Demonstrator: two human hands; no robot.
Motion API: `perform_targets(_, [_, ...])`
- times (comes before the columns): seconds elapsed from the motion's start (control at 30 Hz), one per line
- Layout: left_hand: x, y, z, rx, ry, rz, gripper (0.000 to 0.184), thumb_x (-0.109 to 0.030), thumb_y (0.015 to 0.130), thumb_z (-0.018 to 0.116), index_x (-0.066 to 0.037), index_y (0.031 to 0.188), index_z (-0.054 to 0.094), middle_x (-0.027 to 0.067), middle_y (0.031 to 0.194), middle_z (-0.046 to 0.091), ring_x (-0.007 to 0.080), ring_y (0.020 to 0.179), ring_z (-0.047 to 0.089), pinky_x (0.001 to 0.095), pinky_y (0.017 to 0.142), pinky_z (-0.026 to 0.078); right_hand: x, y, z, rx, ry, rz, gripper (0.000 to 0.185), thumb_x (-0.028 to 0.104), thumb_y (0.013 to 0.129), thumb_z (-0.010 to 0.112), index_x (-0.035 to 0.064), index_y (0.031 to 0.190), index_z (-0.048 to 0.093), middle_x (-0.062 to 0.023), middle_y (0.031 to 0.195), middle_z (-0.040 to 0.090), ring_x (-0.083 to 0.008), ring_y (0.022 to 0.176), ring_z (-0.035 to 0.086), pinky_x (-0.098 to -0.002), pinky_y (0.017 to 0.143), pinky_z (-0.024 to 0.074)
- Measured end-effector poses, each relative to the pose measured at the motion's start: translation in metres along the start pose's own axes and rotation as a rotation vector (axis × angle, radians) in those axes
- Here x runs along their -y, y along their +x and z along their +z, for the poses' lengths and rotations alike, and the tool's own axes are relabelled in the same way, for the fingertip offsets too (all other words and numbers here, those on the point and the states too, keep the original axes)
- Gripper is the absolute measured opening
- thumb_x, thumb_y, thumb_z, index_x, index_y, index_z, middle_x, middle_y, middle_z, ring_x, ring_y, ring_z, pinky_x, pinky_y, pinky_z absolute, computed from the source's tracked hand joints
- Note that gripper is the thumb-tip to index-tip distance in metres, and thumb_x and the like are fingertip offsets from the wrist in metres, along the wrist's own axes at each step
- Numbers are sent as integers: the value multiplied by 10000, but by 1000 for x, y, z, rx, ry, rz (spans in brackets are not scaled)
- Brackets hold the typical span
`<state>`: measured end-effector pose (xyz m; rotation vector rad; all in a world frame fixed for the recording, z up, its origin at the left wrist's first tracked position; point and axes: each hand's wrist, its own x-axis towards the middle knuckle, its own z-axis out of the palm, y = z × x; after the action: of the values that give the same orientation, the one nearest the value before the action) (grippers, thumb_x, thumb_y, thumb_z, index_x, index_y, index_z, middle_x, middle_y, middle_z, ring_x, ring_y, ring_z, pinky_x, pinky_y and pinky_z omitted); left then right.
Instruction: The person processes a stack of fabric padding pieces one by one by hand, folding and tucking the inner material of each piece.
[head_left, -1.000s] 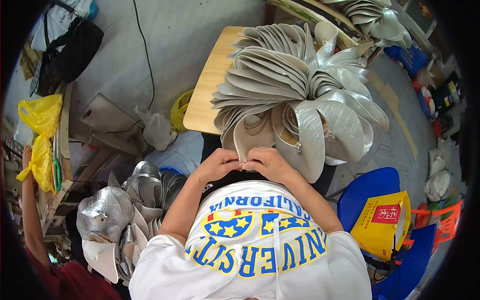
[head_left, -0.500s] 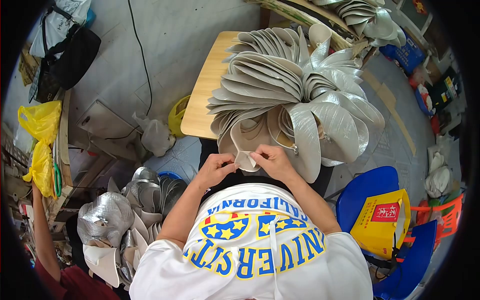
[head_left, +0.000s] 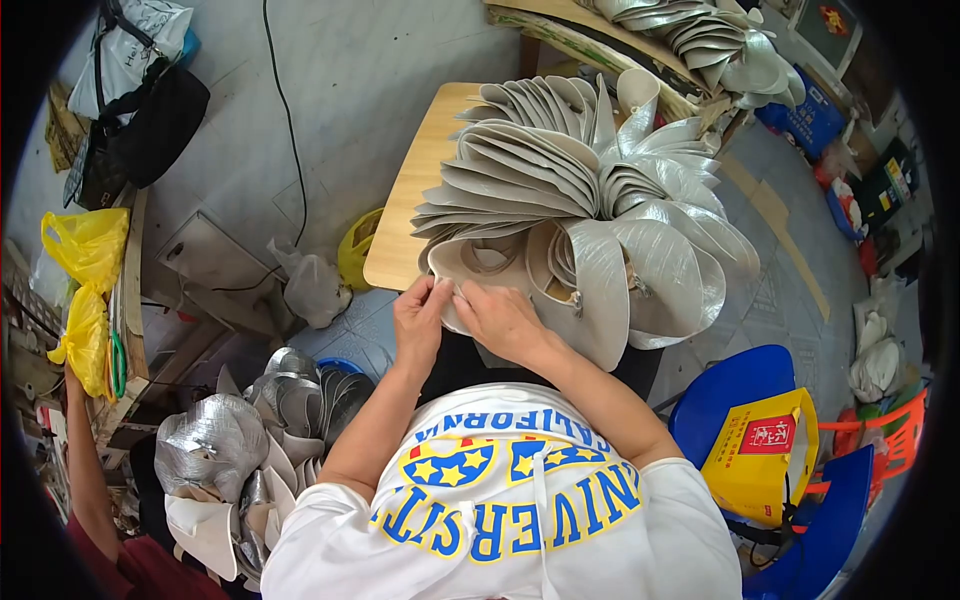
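Observation:
Curved beige and silver sheets (head_left: 520,175) fan out in a large pile on a light wooden board (head_left: 415,190). At the pile's near edge, my left hand (head_left: 421,318) pinches the rim of a beige sheet (head_left: 497,262). Close beside it, my right hand (head_left: 500,315) has its fingers closed on the same sheet. The fingertips of both hands nearly meet, and the bit of edge between them is mostly hidden.
More silver pieces (head_left: 215,445) are heaped at lower left. A co-worker's arm (head_left: 90,460) reaches up near a yellow plastic bag (head_left: 85,330). At right, a yellow box bag (head_left: 760,450) rests on a blue chair (head_left: 725,385). A black bag (head_left: 160,120) hangs upper left.
Both hands have moved up and slightly left along the beige sheet's edge. The small folded part seen between them earlier is now largely covered. The whole view has shifted slightly.

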<state>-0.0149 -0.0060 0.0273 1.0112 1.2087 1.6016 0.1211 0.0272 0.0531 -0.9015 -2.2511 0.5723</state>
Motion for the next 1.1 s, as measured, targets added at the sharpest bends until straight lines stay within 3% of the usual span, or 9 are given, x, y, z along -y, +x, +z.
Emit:
perform_targets(0.17, [-2, 23, 12, -156, -334, -226, 200, -207, 935, 535, -63, 805, 582, -22, 715, 571, 33, 597, 477, 215, 550, 409, -4, 20, 9, -52, -27, 14, 215, 191, 886, 505, 18, 758, 499, -204, 643, 574, -411, 631, 564, -500, 581, 427])
perform_targets(0.27, [10, 28, 22, -230, -445, -113, 208, -181, 941, 515, -57, 777, 548, -9, 726, 572, 54, 619, 495, 222, 559, 400, -8, 24, 15, -70, 27, 30, 224, 188, 885, 499, 18, 741, 496, -216, 644, 562, -426, 637, 546, -493, 578, 423])
perform_targets(0.37, [45, 37, 9, -190, 161, 347, 207, -164, 936, 502, -36, 773, 510, 64, 669, 575, 166, 559, 528, 274, 531, 401, -17, 18, 17, -89, 72, 19, 251, 193, 901, 490, 17, 721, 499, -186, 608, 555, -375, 580, 551, -439, 537, 426])
perform_targets(0.47, [33, 30, -2, -69, 588, 454, 181, -153, 918, 513, -19, 799, 485, 153, 617, 527, 308, 523, 509, 332, 502, 400, -28, 5, 19, -2, 431, 185, 270, 199, 922, 491, 24, 719, 520, -97, 574, 544, -224, 522, 550, -336, 492, 430])
perform_targets(0.5, [32, 29, -3, -44, 571, 526, 175, -149, 899, 539, -17, 797, 485, 199, 603, 486, 373, 529, 487, 364, 485, 402, -31, 1, 18, 49, 606, 273, 273, 200, 929, 493, 28, 720, 530, -61, 567, 540, -163, 508, 547, -297, 479, 431])
perform_targets(0.63, [38, 31, -23, 20, 667, 551, 197, -148, 887, 560, -14, 759, 497, 204, 627, 509, 392, 564, 500, 360, 498, 411, -22, -10, -28, -90, 949, 431, 253, 213, 939, 512, 47, 754, 561, 18, 607, 523, -40, 531, 503, -198, 483, 428])
perform_targets(0.73, [36, 38, -17, 85, 674, 433, 216, -162, 887, 565, -14, 748, 492, 211, 629, 499, 397, 572, 482, 362, 501, 411, -26, -18, -41, -88, 995, 385, 262, 213, 941, 510, 42, 749, 560, 19, 606, 523, -42, 518, 496, -191, 485, 428])
perform_targets(0.9, [18, 33, -12, 126, 209, 67, 149, -60, 835, 523, 10, 948, 591, 95, 783, 616, 147, 741, 561, 253, 682, 445, -34, -16, -25, 0, 793, 358, 305, 227, 937, 512, 33, 703, 527, 14, 565, 499, -44, 509, 482, -202, 478, 407])
perform_targets(1.1, [9, 30, 7, -50, 294, 124, 229, -14, 712, 447, 30, 901, 567, 121, 731, 597, 170, 666, 542, 290, 641, 448, -31, -22, -9, -16, 475, 246, 230, 165, 887, 545, -2, 732, 514, -72, 560, 500, -130, 486, 490, -288, 482, 396])
